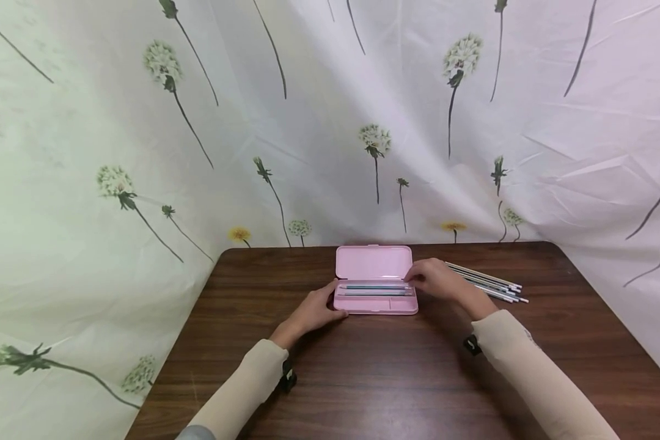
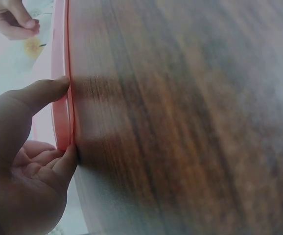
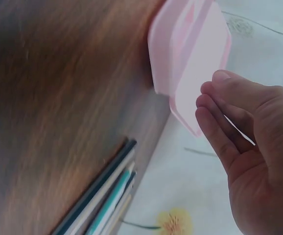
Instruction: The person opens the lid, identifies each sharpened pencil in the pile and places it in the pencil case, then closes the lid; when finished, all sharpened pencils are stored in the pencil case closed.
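Note:
A pink pencil case lies on the table, its lid tipped back toward the cloth. A few pencils lie lengthwise in the rear compartment. My left hand grips the case's left end; in the left wrist view the thumb and fingers are bent around the pink rim. Over the right end of the case is my right hand, close to the hinge side. In the right wrist view its thumb lies near the fingertips, with nothing visible between them.
Several loose pencils lie in a slanting bundle right of the case, under and beyond the right hand. A dandelion-print cloth hangs behind the brown wooden table. Dark wrist cameras sit at both sleeves.

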